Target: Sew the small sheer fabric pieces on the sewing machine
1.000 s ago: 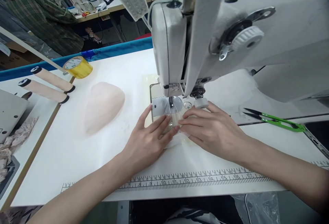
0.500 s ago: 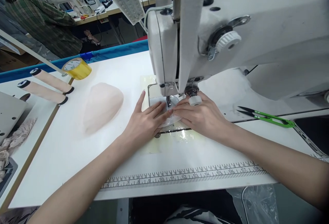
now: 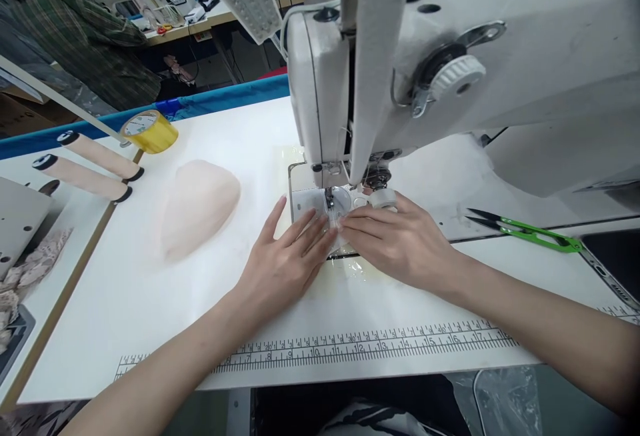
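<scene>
My left hand [image 3: 293,256] lies palm down on the machine bed, fingers spread, just left of the presser foot [image 3: 329,197]. My right hand [image 3: 403,239] is on the other side, its fingers drawn together with their tips near my left fingertips. A thin see-through piece seems to lie under the fingers, but I cannot make out its edges. Both hands are in front of the needle of the white sewing machine [image 3: 320,103]. The shiny metal needle plate [image 3: 306,201] shows beyond my left fingers. A sheer pale pink cup-shaped piece [image 3: 203,206] rests on the table to the left.
Green thread snips [image 3: 540,233] and a phone [image 3: 613,263] lie at the right. Yellow tape [image 3: 150,131] and two thread cones [image 3: 83,178] are at the left. A printed ruler [image 3: 350,349] runs along the front edge. A person in a plaid shirt [image 3: 85,43] sits beyond.
Both hands have drawn slightly back toward me from the presser foot. The see-through round piece visible under my fingers before is now mostly hidden. My view has shifted slightly.
</scene>
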`<action>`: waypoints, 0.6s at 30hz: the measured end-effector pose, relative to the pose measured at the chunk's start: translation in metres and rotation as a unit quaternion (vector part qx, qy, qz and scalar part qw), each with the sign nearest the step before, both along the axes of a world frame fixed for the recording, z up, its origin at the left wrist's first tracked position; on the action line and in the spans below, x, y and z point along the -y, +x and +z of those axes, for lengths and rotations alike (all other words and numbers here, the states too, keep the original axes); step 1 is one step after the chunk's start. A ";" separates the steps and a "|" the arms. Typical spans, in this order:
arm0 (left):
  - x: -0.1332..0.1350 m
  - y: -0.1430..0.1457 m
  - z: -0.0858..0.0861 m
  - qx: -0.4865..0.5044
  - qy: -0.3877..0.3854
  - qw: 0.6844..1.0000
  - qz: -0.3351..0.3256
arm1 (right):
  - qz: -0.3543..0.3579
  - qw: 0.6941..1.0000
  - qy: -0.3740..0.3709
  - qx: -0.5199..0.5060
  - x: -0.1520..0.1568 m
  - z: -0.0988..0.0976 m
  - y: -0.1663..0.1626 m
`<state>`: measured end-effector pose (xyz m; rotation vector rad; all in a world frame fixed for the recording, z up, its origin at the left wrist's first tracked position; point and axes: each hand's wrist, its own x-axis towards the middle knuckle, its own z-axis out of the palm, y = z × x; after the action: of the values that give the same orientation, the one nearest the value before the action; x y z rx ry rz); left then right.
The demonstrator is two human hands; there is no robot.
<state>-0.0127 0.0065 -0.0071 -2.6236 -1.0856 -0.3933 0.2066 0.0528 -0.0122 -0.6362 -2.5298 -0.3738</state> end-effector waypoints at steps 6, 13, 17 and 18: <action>-0.003 0.000 -0.001 -0.004 0.002 1.000 0.005 | 0.002 1.000 0.009 0.005 -0.002 0.000 0.000; -0.012 -0.002 -0.004 0.003 0.001 1.000 0.015 | -0.017 1.000 0.016 0.012 -0.007 0.000 -0.001; -0.019 -0.002 -0.007 0.023 0.008 0.999 0.021 | -0.030 0.999 0.028 0.022 -0.012 -0.001 -0.002; -0.020 -0.002 -0.007 0.029 0.012 0.999 0.021 | -0.031 0.999 0.032 0.021 -0.013 -0.002 -0.002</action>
<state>-0.0146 0.0264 -0.0143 -2.5795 -1.1453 -0.4733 0.2046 0.0658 -0.0140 -0.6911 -2.5310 -0.4944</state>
